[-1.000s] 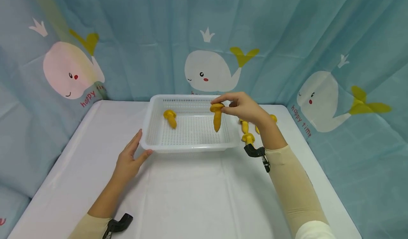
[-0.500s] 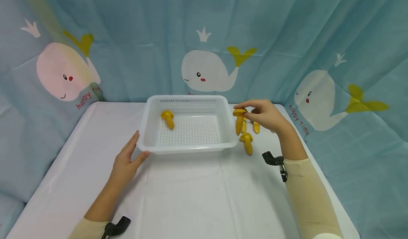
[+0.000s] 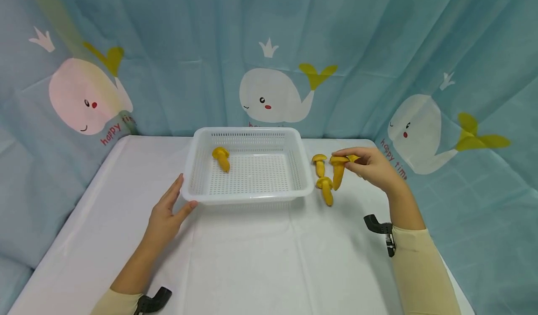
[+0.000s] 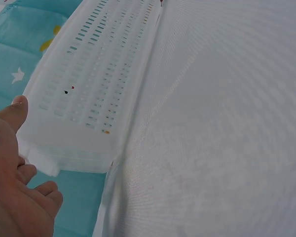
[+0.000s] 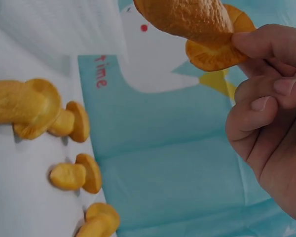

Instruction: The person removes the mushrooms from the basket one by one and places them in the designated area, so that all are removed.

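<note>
My right hand [image 3: 374, 168] pinches a yellow mushroom [image 3: 337, 175] by its cap, between thumb and fingers, stem pointing down, right of the white basket. In the right wrist view this mushroom [image 5: 192, 19] is partly cut off at the top. Below it on the table lie several similar ones, among them a mushroom [image 3: 319, 165] by the basket and a nearer mushroom [image 3: 327, 191]. My left hand [image 3: 164, 219] rests at the near left corner of the basket [image 3: 248, 196], thumb at the rim and fingers extended along the side. One mushroom [image 3: 221, 159] lies inside the basket, left of centre.
A white cloth [image 3: 252, 254] covers the table. Right behind the table hangs a blue curtain [image 3: 189, 91] printed with whales, and it also runs along both sides. Each forearm wears a black wrist mount [image 3: 380, 226].
My right hand has carried its mushroom from over the basket out to the right and lower, above the mushrooms on the table. My left hand stays at the basket corner.
</note>
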Available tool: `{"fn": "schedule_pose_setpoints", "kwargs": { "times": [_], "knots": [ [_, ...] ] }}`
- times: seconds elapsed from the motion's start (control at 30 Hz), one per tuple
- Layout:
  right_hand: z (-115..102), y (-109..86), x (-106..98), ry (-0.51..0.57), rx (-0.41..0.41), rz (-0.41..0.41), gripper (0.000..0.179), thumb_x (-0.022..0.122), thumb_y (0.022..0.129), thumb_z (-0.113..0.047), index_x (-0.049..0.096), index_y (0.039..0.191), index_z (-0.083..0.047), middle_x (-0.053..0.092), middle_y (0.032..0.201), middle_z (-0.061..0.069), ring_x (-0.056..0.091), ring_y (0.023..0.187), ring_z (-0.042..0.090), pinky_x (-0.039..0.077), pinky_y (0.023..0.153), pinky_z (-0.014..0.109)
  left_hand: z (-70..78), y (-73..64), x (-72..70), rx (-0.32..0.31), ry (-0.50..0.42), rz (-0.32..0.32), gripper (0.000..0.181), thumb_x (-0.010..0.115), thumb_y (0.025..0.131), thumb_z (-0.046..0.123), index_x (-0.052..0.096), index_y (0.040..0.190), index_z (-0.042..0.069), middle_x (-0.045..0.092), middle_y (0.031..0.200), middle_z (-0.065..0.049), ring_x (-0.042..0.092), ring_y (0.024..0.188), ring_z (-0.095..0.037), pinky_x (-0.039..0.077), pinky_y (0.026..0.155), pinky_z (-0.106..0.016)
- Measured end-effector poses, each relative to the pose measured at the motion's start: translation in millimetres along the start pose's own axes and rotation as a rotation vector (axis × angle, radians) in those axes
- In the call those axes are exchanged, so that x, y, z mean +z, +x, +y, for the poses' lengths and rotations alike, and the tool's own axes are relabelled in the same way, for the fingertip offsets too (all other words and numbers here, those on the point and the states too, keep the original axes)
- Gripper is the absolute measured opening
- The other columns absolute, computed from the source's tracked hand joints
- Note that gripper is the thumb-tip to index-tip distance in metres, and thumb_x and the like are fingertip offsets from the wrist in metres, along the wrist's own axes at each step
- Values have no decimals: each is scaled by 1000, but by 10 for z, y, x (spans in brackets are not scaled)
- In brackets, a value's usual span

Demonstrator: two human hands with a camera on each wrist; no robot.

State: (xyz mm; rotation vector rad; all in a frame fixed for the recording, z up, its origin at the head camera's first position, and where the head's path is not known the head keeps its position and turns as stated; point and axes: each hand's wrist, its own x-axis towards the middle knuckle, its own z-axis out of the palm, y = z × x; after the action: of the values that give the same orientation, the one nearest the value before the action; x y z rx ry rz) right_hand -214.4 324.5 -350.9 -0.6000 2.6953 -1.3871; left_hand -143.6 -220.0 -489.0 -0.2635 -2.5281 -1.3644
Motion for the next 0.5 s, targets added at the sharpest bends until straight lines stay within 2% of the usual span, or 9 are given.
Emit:
{"fn": "schedule_pose_setpoints", "kwargs": {
  "times": [0.07,0.2,0.27,0.5],
  "knots": [
    [72,-34,9,31,17,15,28,65,102,-14,73,128,-16,69,128,7,48,65,24,39,51,26,-4,-8,2,-5,2,-1,90,78,93,21,23,163,35,23,168,9,29,153,-32,24,108,-1],
    [194,-110,43,50,61,42,28,67,101,-14,72,129,-15,68,128,7,42,59,21,33,46,26,-8,-16,1,-16,7,-1,90,78,93,23,22,162,40,22,168,10,30,153,-33,25,110,-5],
    [251,-152,64,45,85,51,29,67,101,-15,72,130,-14,67,126,6,37,54,22,30,43,27,-7,-18,2,-16,8,0,90,78,93,22,23,162,38,23,168,10,31,153,-34,25,110,-5],
    [525,-192,101,67,119,86,31,68,100,-13,71,131,-11,66,123,0,36,50,22,31,41,28,7,3,-7,0,6,1,90,79,92,22,24,164,31,24,168,9,30,153,-31,25,107,0]
  ]
}}
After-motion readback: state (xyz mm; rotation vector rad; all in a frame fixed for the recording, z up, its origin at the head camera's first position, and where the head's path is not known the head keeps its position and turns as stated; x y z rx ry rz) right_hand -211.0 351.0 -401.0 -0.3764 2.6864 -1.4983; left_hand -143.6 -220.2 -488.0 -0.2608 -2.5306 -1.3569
